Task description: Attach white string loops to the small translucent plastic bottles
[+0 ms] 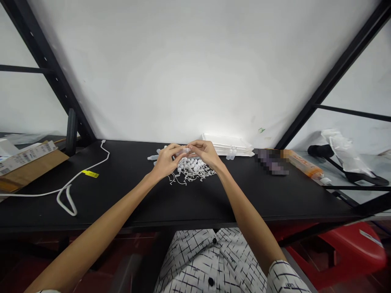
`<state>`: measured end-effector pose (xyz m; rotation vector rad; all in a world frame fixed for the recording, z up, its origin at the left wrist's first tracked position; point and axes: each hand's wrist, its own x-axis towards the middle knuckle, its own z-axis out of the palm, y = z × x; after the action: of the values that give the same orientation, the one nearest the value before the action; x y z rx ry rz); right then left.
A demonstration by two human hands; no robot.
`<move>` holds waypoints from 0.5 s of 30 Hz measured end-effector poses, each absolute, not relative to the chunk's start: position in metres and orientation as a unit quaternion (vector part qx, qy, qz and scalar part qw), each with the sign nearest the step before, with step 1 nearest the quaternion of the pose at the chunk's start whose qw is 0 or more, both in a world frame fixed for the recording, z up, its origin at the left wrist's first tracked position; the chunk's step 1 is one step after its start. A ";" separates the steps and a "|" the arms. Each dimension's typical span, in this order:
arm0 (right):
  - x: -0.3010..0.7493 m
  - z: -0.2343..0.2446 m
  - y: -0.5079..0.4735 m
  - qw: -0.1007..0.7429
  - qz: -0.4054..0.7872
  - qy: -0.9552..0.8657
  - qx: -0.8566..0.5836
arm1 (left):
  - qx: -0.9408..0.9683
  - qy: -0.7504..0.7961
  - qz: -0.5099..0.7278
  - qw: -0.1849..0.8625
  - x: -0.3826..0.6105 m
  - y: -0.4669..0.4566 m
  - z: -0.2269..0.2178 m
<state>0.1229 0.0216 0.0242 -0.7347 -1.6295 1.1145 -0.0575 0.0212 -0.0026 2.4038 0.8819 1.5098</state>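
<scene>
My left hand (167,162) and my right hand (206,152) meet above the middle of the black table, fingertips almost together. Both are closed in a pinch on a small translucent plastic piece (185,150), partly hidden by the fingers; its exact kind is too small to make out. Just below and behind them lies a pile of small white round-headed pieces with thin curly tails (193,167). Left of the pile, partly behind my left hand, are some clear plastic pieces (152,157).
A stack of flat white packs (227,143) lies against the wall, with clear plastic bits (231,153) at its front. To the left are a white cable (88,167) and a cardboard box (33,162). An orange-labelled tube (304,163) lies right, near a black shelf post (317,89).
</scene>
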 end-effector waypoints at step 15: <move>0.125 0.023 0.020 0.433 0.456 -0.702 -0.334 | 0.818 0.290 0.490 0.084 -0.064 0.025 -0.006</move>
<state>0.1250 0.0201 0.0232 -0.8315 -1.7501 1.1371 -0.0639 0.0254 -0.0061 2.4398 0.8657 1.4637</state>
